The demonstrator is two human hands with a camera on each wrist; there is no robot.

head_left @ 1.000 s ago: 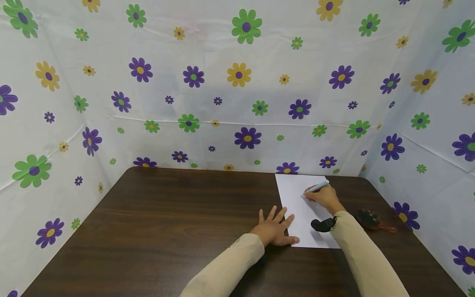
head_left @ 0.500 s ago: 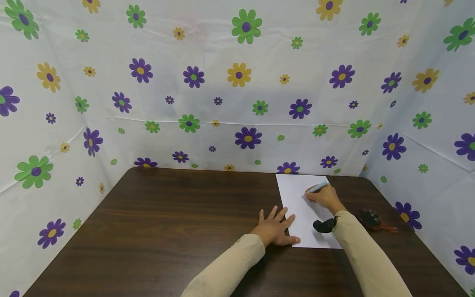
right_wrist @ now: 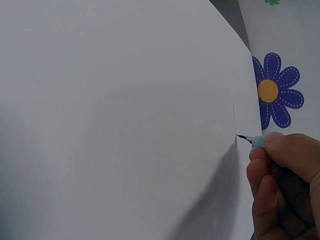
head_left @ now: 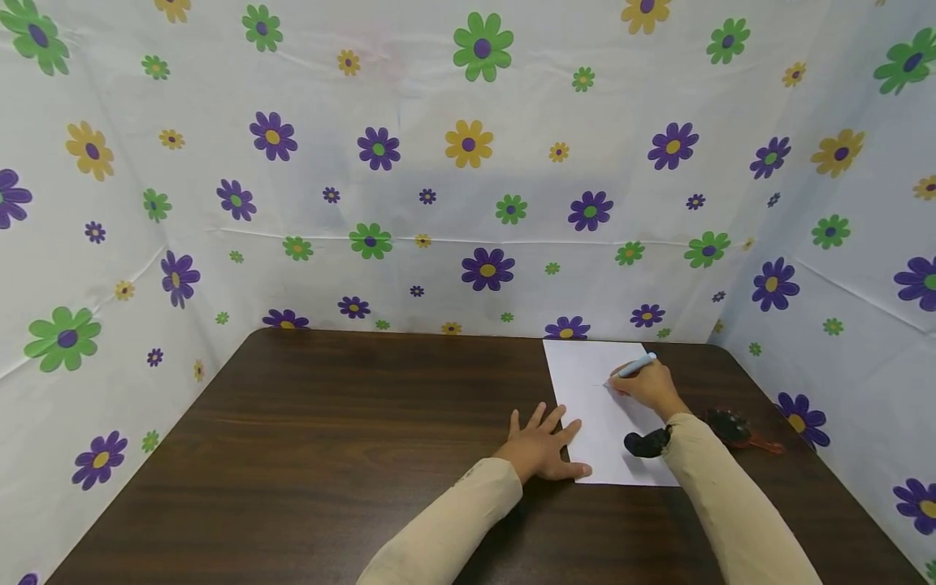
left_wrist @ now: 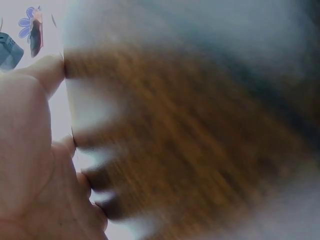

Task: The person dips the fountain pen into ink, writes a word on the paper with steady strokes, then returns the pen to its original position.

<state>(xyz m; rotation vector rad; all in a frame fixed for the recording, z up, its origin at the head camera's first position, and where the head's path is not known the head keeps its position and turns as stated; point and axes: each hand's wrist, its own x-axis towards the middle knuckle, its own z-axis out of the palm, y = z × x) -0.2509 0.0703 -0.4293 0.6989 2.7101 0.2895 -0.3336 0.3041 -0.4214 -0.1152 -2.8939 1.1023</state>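
A white sheet of paper (head_left: 585,361) lies on the dark wooden table. My right hand (head_left: 649,388) pinches a light blue pen (head_left: 636,365) between thumb and fingers, its slanted tip touching the paper. In the right wrist view, the dark nib (right_wrist: 244,137) meets the end of a thin drawn line (right_wrist: 234,119). With fingers spread flat, my left hand (head_left: 539,451) rests across the paper's left edge, the thumb and some fingertips on the sheet. The left wrist view is mostly blurred beyond the fingers.
Right of the paper, partly behind the right sleeve, lies a dark oval item with a reddish handle (head_left: 738,431), perhaps a hairbrush. A black wrist camera (head_left: 647,444) hangs over the sheet. Flower-printed cloth (head_left: 424,162) encloses the table (head_left: 329,439) at the back and sides.
My right hand has moved slightly to the right with the pen, and a short faint line now shows left of the tip. The left hand has stayed in place.
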